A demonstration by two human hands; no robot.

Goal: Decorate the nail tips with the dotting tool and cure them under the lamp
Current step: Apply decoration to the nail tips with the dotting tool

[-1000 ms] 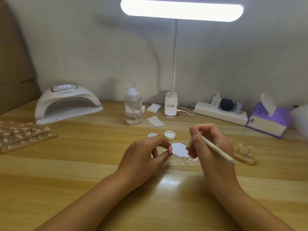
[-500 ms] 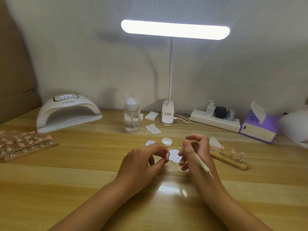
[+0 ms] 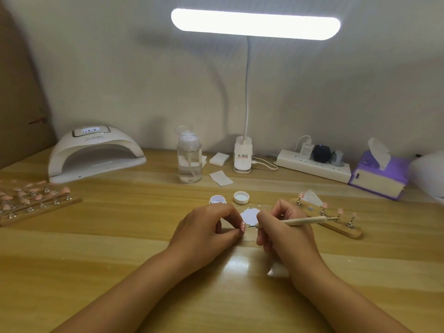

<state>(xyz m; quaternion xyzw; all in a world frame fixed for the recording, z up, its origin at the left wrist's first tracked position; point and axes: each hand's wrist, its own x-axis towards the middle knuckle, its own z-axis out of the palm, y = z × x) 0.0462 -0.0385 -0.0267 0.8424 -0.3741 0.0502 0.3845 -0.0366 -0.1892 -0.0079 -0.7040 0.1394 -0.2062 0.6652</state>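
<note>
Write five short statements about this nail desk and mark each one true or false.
1. The right hand holds the dotting tool. True.
2. The left hand lies flat and empty. False: it pinches a pink nail tip.
3. The curing lamp stands left of the pump bottle. True.
4. The small jar is capped. False: its lid lies beside it, hollow side up.
5. The desk lamp is off. False: it is lit.
</note>
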